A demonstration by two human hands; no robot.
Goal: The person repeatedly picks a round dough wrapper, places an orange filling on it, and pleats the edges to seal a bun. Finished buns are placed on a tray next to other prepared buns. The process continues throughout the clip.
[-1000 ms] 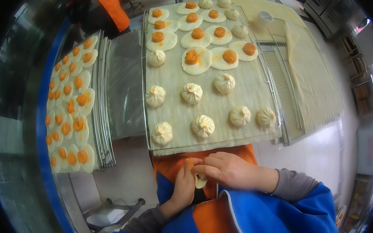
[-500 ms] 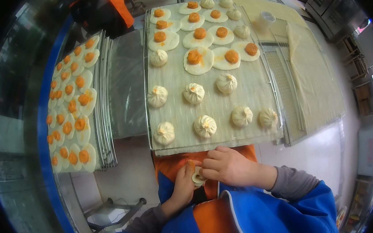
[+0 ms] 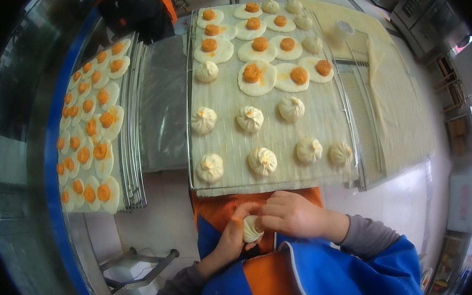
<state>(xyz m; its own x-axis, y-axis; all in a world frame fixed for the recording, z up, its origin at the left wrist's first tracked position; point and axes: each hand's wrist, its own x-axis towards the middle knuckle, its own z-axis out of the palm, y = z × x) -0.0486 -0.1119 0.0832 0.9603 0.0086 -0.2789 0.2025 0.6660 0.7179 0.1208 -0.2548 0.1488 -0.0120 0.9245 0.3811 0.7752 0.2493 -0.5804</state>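
A pleated dough bun [image 3: 252,230] is held in front of my orange and blue clothing, just off the near edge of the lined rack [image 3: 266,190]. Cupped around its left side is my left hand [image 3: 230,236], with orange filling smeared on the thumb. My right hand [image 3: 293,215] pinches at the bun's upper right edge, its fingertips partly hidden. On the rack beyond stand several closed buns, among them a pleated bun [image 3: 262,161] nearest my hands. Farther back lie flat dough wrappers, such as one wrapper [image 3: 264,86] topped with orange filling [image 3: 252,73].
To the left, a second tray [image 3: 126,185] carries several filled wrappers. A dark metal surface [image 3: 163,107] lies between the trays. At right are a cloth-covered rack [image 3: 401,122] and a plastic cup [image 3: 344,28]. Another person [image 3: 142,4] stands at the far left.
The bun has turned in my hands and its pleated side now shows more. My right hand has shifted slightly down and right. The view has moved a little.
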